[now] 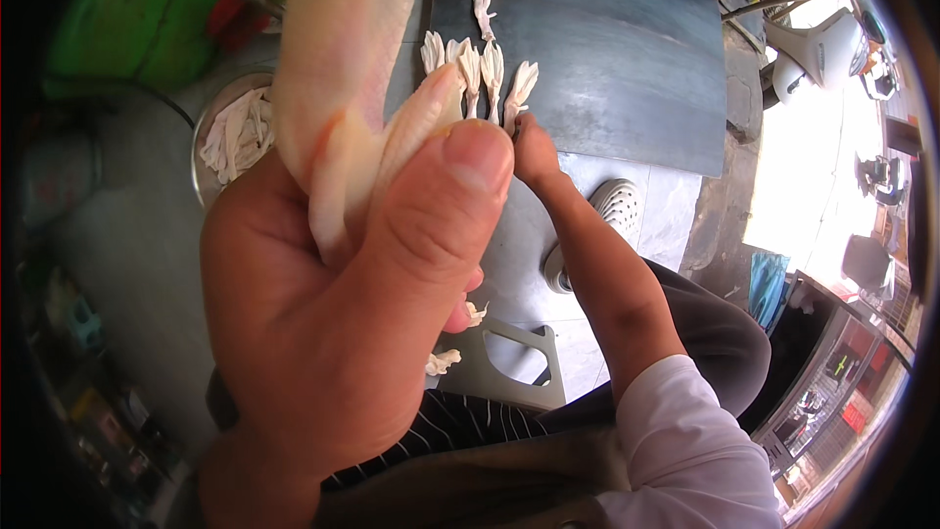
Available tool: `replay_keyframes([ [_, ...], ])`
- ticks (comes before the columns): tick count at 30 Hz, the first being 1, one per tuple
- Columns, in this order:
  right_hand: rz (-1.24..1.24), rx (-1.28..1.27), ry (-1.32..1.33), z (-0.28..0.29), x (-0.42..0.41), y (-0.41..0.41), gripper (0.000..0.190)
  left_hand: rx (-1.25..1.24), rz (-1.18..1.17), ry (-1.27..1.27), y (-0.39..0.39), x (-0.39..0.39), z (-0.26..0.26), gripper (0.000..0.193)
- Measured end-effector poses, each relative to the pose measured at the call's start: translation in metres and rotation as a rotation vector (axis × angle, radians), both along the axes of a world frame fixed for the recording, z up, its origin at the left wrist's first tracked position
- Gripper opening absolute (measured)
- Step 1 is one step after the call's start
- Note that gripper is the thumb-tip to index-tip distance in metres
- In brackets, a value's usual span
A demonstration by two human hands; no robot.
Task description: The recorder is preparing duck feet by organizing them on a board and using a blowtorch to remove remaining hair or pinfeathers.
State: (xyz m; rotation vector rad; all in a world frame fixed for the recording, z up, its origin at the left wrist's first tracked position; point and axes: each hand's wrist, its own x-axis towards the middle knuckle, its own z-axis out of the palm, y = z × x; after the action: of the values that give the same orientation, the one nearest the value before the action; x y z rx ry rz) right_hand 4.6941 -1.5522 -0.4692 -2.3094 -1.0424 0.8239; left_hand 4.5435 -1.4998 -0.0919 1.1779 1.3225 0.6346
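Close to the camera, my left hand (352, 272) grips a pale, skinned-looking poultry foot (345, 51), thumb pressed along it; it looks large because it is so near. Farther off, my right hand (534, 150) is at the near edge of a dark table, at the lower end of a webbed poultry foot (522, 84). A small dark thing shows at its fingers, too little to name. More webbed feet (493, 73) lie side by side to the left, partly hidden by my left hand, and a single foot (483, 6) lies beyond them.
The dark tabletop (624, 51) stretches ahead. A metal bowl (200, 154) of pale poultry pieces (239, 136) stands at left. Below are a grey plastic stool (514, 375) with pale pieces beside my left hand, and a perforated clog (617, 206). A glass-sided cabinet (815, 375) stands at right.
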Motion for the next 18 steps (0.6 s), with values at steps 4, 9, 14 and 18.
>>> replay_keyframes([
  [4,0.033,-0.040,-0.082,0.008,0.015,-0.012,0.036,0.137,-0.124,-0.056,0.011,-0.036,-0.048,0.032],
  [9,0.122,0.026,-0.138,0.012,-0.001,-0.002,0.037,0.121,-0.039,0.120,0.001,-0.001,-0.004,0.034],
  [14,0.210,0.038,-0.171,0.011,0.008,-0.002,0.037,0.116,-0.064,0.099,0.002,-0.003,-0.008,0.034],
  [18,0.256,0.029,-0.203,0.008,0.017,-0.003,0.035,0.157,-0.111,-0.153,-0.001,-0.010,-0.020,0.034],
])
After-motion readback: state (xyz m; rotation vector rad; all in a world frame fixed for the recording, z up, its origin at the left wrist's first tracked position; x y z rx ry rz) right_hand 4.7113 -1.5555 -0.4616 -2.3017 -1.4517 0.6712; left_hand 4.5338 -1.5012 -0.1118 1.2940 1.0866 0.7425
